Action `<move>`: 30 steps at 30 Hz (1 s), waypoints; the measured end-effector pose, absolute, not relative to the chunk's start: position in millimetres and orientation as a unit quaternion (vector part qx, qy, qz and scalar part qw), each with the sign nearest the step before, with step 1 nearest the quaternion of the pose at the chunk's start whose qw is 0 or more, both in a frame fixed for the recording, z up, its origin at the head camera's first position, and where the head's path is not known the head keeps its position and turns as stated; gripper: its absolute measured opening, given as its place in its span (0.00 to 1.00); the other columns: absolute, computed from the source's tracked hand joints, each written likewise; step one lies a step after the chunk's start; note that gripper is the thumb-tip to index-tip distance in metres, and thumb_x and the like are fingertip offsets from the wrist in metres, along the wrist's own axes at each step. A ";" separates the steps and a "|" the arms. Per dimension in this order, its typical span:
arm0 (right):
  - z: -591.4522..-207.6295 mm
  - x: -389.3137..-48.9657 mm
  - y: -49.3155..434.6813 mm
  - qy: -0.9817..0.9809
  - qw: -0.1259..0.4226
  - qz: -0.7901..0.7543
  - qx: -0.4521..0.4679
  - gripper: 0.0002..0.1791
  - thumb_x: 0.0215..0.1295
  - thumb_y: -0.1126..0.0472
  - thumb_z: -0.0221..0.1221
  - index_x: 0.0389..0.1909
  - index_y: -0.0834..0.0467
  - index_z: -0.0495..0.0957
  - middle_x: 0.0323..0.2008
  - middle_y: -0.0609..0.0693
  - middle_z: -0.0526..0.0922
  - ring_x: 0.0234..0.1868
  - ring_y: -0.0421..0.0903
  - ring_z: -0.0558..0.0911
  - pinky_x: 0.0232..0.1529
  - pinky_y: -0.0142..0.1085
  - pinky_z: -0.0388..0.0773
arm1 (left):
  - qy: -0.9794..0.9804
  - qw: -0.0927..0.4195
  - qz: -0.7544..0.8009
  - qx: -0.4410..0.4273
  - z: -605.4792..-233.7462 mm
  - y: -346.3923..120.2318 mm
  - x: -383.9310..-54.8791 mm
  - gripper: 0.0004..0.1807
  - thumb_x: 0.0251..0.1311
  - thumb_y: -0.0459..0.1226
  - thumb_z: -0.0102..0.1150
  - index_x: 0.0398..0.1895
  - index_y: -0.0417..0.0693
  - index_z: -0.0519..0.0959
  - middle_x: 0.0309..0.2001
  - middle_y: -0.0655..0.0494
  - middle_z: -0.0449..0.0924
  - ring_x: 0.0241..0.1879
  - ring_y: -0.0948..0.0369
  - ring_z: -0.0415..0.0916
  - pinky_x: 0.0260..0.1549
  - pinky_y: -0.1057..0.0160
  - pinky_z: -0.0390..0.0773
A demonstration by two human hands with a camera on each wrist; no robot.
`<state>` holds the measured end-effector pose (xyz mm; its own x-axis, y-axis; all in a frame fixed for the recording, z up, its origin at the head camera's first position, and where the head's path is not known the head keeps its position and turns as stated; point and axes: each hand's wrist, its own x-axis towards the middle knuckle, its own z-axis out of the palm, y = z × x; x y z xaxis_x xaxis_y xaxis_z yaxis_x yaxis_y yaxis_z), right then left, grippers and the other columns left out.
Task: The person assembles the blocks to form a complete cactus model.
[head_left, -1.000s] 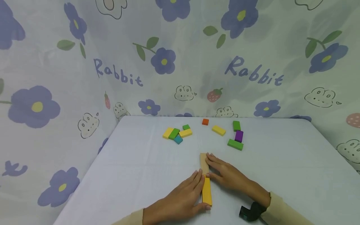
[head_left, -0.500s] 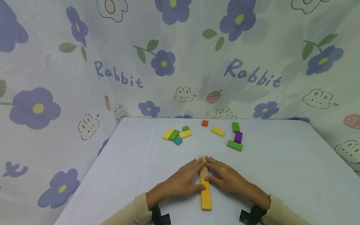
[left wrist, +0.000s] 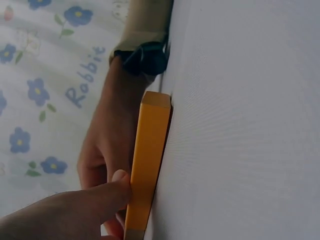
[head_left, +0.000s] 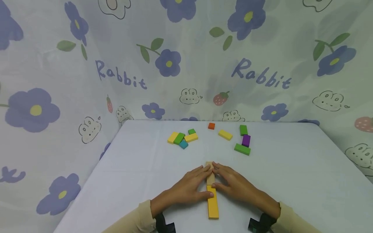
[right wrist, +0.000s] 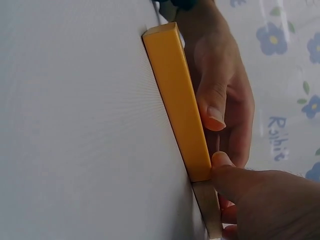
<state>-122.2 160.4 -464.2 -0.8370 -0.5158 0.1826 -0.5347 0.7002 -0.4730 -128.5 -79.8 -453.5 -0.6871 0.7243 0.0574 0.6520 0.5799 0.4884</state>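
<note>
A yellow-orange block [head_left: 213,207] and a plain wooden block [head_left: 210,179] lie end to end on the white table, in a line pointing away from me. My left hand [head_left: 189,186] rests along their left side, its fingers on the wooden block and its thumb on the yellow-orange one. From the right, my right hand [head_left: 237,183] touches the wooden block with its fingertips, and its thumb lies near the joint. In the right wrist view the two ends meet beside the right thumb [right wrist: 222,162]. Fingers partly cover the wooden block.
Farther back on the left lies a cluster of several blocks, among them a blue one [head_left: 183,144]. An orange-red block [head_left: 211,126] and a yellow block [head_left: 225,135] lie at the back middle. Two green blocks and a purple block [head_left: 246,140] sit right. Patterned cloth [head_left: 189,74] stands behind.
My left hand has moved forward along the blocks, its thumb leaving the yellow-orange block's near end for its upper half. The right hand stays about where it was.
</note>
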 end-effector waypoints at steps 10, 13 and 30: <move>-466.1 -121.6 160.4 -0.918 0.049 0.246 0.307 0.32 0.68 0.39 0.58 0.65 0.54 0.73 0.74 0.50 0.66 0.72 0.52 0.69 0.66 0.50 0.72 | 0.888 0.070 0.248 0.381 -456.1 -82.0 -129.3 0.44 0.65 0.65 0.52 0.78 0.55 0.57 0.79 0.59 0.51 0.77 0.51 0.54 0.71 0.43 0.63; -466.7 -121.3 160.4 -0.918 0.055 0.245 0.308 0.31 0.68 0.39 0.59 0.65 0.54 0.74 0.74 0.51 0.67 0.72 0.52 0.70 0.64 0.50 0.73 | 0.888 0.076 0.250 0.378 -455.8 -81.5 -129.4 0.44 0.65 0.65 0.52 0.78 0.56 0.57 0.79 0.60 0.51 0.77 0.52 0.54 0.71 0.42 0.63; -465.7 -121.0 161.2 -0.919 0.056 0.250 0.300 0.29 0.65 0.38 0.61 0.62 0.47 0.75 0.72 0.48 0.69 0.70 0.51 0.71 0.63 0.50 0.75 | 0.894 0.078 0.274 0.347 -459.0 -78.5 -124.3 0.42 0.64 0.65 0.54 0.77 0.60 0.60 0.78 0.60 0.54 0.78 0.51 0.51 0.69 0.41 0.64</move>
